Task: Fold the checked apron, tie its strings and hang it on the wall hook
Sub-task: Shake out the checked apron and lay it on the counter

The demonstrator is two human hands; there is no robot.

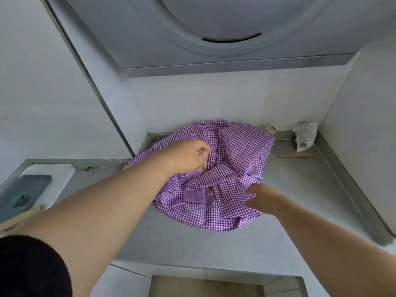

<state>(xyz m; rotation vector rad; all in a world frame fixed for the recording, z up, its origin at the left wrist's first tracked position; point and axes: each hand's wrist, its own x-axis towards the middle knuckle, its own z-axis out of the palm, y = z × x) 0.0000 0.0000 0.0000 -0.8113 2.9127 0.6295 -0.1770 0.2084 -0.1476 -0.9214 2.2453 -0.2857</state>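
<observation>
A purple-and-white checked apron [235, 155] lies crumpled in a heap on the grey countertop [289, 189], near the back wall. My left hand [188, 156] reaches into the heap's upper left part, fingers curled around a fold of the cloth. My right hand [260, 198] pinches the cloth's edge at the lower right of the heap. A thin pale string [199, 210] of the apron trails across its front part. No wall hook is in view.
A dark phone [23, 192] lies on a white board [53, 181] at the left. A small white packet [304, 136] leans in the back right corner. A range hood [214, 28] hangs overhead. The counter's front edge [192, 267] is near me.
</observation>
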